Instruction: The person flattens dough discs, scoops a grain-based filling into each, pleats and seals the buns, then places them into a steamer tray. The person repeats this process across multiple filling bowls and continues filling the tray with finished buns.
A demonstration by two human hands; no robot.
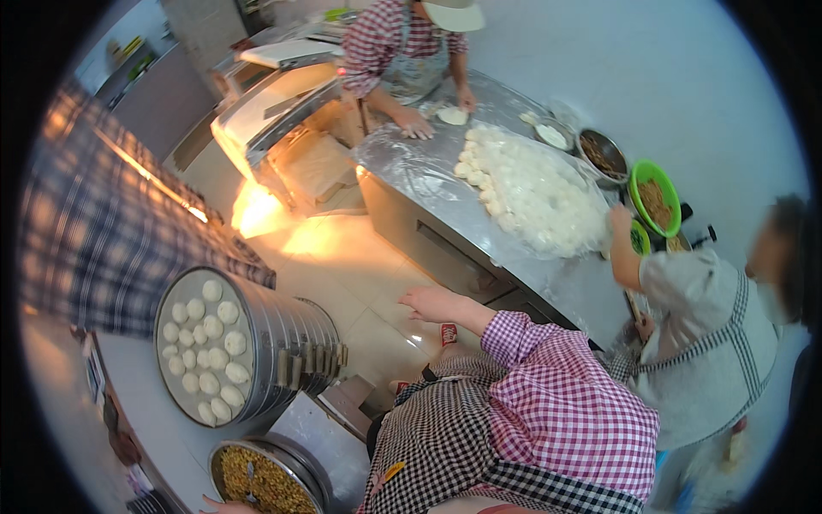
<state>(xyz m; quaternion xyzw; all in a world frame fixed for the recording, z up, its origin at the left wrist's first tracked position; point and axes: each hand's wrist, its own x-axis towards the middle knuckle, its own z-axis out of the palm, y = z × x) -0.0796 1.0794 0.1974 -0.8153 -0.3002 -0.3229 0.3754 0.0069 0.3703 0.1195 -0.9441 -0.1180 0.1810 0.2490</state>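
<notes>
My right hand [429, 304] hangs empty over the tiled floor, fingers loosely spread, between the steel worktable and a steamer stack. At the bottom left edge, my left hand [226, 506] is mostly cut off; its visible fingers are beside the rim of a metal bowl [217, 464]. Whether they grip anything is not visible. Chopped, mixed-colour filling [273, 478] fills that bowl, with a metal utensil [250, 469] partly sunk in it. Pale dough buns [209, 356] rest on the top tier of the metal steamer stack [276, 321], which has wooden handles [308, 361] on its side.
A co-worker [398, 58] works a dough round [453, 115] at the steel worktable [411, 157]. Another person [706, 334] stands by plastic-covered dough pieces [539, 193] and a green basin [655, 196]. A plaid curtain [128, 231] hangs behind the steamers. A brightly lit machine [282, 109] stands beyond.
</notes>
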